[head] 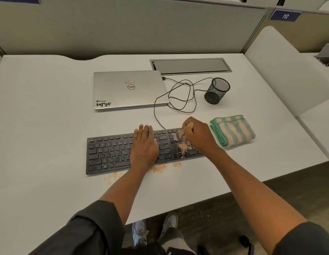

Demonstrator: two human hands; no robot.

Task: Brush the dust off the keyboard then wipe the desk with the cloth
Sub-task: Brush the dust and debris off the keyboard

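A black keyboard (108,155) lies on the white desk (40,126) in front of me. My left hand (144,146) rests flat on its middle keys with straight fingers. My right hand (196,134) grips a small brush (180,133), its pale bristles down over the keyboard's right end. Orange-tan dust (183,147) sits on the keys there, and more dust (159,168) lies on the desk along the keyboard's front edge. A folded green and peach striped cloth (233,130) lies on the desk just right of my right hand.
A shut silver laptop (129,89) sits behind the keyboard, its black cable (180,97) looping across the desk toward the keyboard. A black mesh pen cup (217,91) stands at the right. A grey cable hatch (190,66) lies at the back. Partition walls surround the desk.
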